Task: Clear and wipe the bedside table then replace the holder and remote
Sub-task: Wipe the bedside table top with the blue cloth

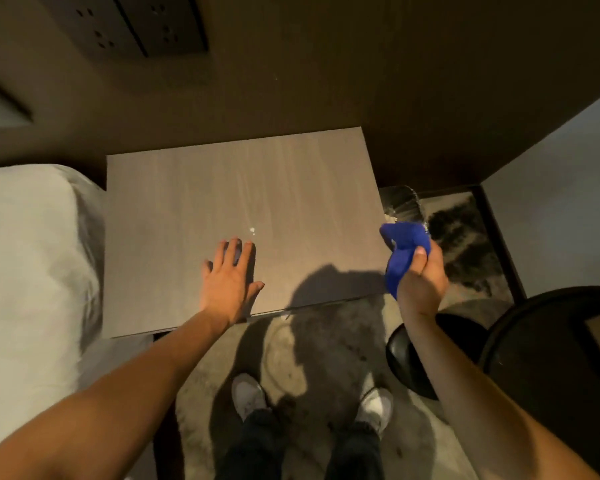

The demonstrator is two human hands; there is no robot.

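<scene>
Left hand (230, 278) lies flat, fingers spread, on the bare bedside table (291, 174) (probably bracing), right hand (421, 275) pinching the bunched blue cloth (402, 247) past its right edge, likely between wipes.

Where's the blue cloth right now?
In the head view, the blue cloth is bunched in the right hand, held just off the right front corner of the bedside table, while the left hand lies flat on the tabletop.
</scene>
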